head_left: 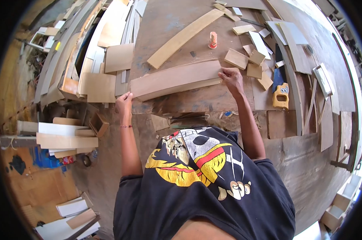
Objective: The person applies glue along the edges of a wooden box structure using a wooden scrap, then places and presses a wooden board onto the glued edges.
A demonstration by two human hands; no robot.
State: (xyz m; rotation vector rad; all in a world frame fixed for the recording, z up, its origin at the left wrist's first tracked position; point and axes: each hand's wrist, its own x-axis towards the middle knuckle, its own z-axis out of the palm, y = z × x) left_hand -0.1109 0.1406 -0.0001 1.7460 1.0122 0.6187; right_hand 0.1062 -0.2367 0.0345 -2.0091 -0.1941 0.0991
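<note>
A long light-brown wooden board (177, 79) lies across the front of the worktable, with a second wooden strip (181, 89) showing along its near edge. Whether the two are joined I cannot tell. My left hand (124, 103) pinches the board's left end near the corner, thumb and fingers closed on it. At the opposite end, my right hand (232, 81) has its fingers closed on the right edge. Beyond the board stands a small orange-red and white bottle-like item (213, 40), and a longer bare plank (185, 38) lies at a slant.
Several small wood blocks (237, 59) lie on the right of the worktable (165, 24). Near them rests a handsaw (281, 95) with a yellow handle. Stacked panels (119, 58) crowd the left side, and more offcuts (67, 138) are piled lower left.
</note>
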